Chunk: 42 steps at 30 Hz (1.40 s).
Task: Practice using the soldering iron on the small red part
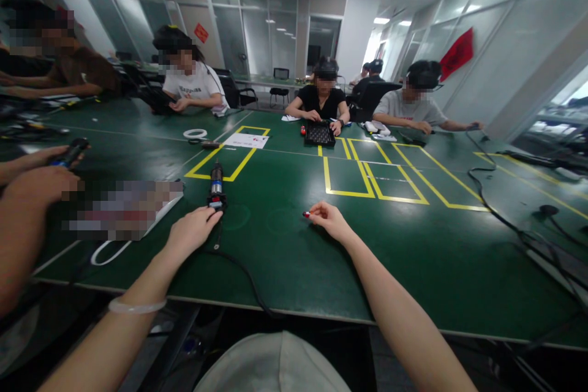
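Note:
My left hand (195, 229) is at the near end of an electric screwdriver (215, 187), thumb and fingers closed on it. The tool has a dark body with a blue band, and its thin tip points away from me. A black cable (243, 272) runs from near it to the table's front edge. To the right, my right hand (328, 220) pinches a small red piece with a pale part (306, 214) between thumb and fingertips, just above the green table (275, 269). The piece is too small to name.
Yellow tape outlines (349, 194) mark the table ahead. A white paper (247, 141) and a white ring (195, 133) lie beyond the tool. A blurred bag (160, 214) sits left, near another person's hands (41, 180). Across, a person handles a black tray (320, 133). Cables (487, 196) lie right.

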### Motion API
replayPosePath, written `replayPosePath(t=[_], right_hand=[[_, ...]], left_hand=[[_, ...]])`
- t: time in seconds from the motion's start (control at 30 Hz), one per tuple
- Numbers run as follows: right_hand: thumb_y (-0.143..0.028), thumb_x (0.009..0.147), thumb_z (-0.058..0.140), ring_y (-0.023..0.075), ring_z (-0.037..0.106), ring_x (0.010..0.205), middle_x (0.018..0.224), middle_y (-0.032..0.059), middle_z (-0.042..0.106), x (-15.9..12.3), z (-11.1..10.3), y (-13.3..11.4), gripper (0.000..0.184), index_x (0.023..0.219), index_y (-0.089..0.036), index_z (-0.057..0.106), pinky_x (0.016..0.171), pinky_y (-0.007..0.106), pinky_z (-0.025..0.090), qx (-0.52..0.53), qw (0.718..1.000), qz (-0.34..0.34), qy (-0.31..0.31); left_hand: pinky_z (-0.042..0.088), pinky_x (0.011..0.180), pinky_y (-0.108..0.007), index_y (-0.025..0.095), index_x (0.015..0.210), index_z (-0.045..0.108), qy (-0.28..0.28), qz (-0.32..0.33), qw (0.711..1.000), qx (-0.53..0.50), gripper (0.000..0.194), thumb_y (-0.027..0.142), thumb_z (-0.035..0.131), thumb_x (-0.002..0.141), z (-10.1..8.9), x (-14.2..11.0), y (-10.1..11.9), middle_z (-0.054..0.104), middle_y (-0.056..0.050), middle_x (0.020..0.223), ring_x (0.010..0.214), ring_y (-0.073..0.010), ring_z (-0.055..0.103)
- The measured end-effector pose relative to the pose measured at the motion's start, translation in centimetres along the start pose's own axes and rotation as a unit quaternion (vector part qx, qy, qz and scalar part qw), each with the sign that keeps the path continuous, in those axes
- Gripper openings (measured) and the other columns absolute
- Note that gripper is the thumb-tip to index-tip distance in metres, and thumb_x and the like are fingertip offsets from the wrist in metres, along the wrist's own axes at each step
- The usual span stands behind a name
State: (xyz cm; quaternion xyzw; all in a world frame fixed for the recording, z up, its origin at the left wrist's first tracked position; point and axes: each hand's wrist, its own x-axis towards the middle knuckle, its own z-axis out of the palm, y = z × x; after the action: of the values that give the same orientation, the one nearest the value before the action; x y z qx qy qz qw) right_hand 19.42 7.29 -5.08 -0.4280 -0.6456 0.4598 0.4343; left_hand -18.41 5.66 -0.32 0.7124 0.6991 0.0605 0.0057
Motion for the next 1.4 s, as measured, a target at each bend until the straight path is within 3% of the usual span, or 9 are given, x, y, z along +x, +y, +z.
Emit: replayPosePath(t=[0.13,0.33,0.5,0.73,0.93,1.13,1.4], right_hand=[[-0.038,0.074,0.069,0.0120,0.056,0.062,0.077,0.0022,0.064,0.1,0.0,0.1,0.028,0.089,-0.016,0.058,0.060,0.025,0.045,-0.004,1.000,-0.005,0.002],[-0.034,0.075,0.067,0.0121,0.056,0.064,0.078,0.0022,0.064,0.0,-0.1,0.0,0.025,0.090,-0.016,0.058,0.061,0.025,0.043,-0.025,1.000,-0.012,0.009],[-0.029,0.076,0.065,0.0122,0.054,0.062,0.072,0.0008,0.063,-0.2,-0.3,-0.7,0.018,0.088,-0.016,0.060,0.060,0.025,0.042,-0.100,0.994,-0.035,0.022],[-0.025,0.078,0.063,0.0141,0.056,0.068,0.077,0.0018,0.065,-0.2,-1.1,-0.9,0.013,0.089,-0.018,0.063,0.066,0.027,0.044,-0.181,0.980,-0.061,0.052],[-0.017,0.074,0.064,0.0147,0.055,0.069,0.080,0.0024,0.064,-0.3,-1.4,-0.9,0.012,0.085,-0.018,0.065,0.068,0.028,0.044,-0.231,0.970,-0.066,0.042],[-0.022,0.077,0.064,0.0154,0.057,0.068,0.082,0.0042,0.069,-0.4,-1.4,-1.4,0.012,0.088,-0.018,0.069,0.066,0.028,0.044,-0.223,0.972,-0.067,0.018],[-0.026,0.077,0.066,0.0154,0.057,0.064,0.073,0.0029,0.068,-0.3,-1.4,-1.3,0.009,0.078,-0.018,0.070,0.062,0.027,0.042,-0.207,0.976,-0.056,0.034]], left_hand=[[0.050,0.074,-0.036,0.021,0.101,0.066,0.003,0.016,0.999,0.040,0.049,0.049,0.027,0.093,-0.2,-0.7,3.8,0.067,-0.012,0.109,0.092,-0.0291,0.066],[0.049,0.072,-0.035,0.020,0.099,0.066,-0.007,0.108,0.992,0.059,0.043,0.044,0.030,0.095,-0.9,-2.2,9.4,0.069,-0.011,0.098,0.087,-0.0267,0.067],[0.048,0.069,-0.033,0.019,0.100,0.066,-0.002,0.173,0.984,0.049,0.038,0.042,0.036,0.095,-0.7,-2.6,14.1,0.069,-0.012,0.097,0.084,-0.0264,0.067],[0.048,0.072,-0.035,0.016,0.095,0.067,0.005,0.237,0.971,0.023,0.036,0.041,0.040,0.094,0.2,-3.3,18.8,0.068,-0.015,0.093,0.082,-0.0269,0.067],[0.047,0.076,-0.036,0.016,0.092,0.067,0.012,0.272,0.962,0.013,0.032,0.038,0.044,0.093,0.4,-3.9,20.5,0.068,-0.015,0.093,0.083,-0.0257,0.066],[0.047,0.078,-0.038,0.016,0.091,0.067,0.027,0.285,0.958,0.001,0.033,0.037,0.043,0.093,0.6,-3.9,20.2,0.068,-0.015,0.093,0.083,-0.0262,0.065],[0.047,0.078,-0.036,0.017,0.091,0.067,0.025,0.287,0.958,0.006,0.034,0.039,0.042,0.093,0.6,-3.9,20.1,0.069,-0.014,0.094,0.084,-0.0248,0.066]])
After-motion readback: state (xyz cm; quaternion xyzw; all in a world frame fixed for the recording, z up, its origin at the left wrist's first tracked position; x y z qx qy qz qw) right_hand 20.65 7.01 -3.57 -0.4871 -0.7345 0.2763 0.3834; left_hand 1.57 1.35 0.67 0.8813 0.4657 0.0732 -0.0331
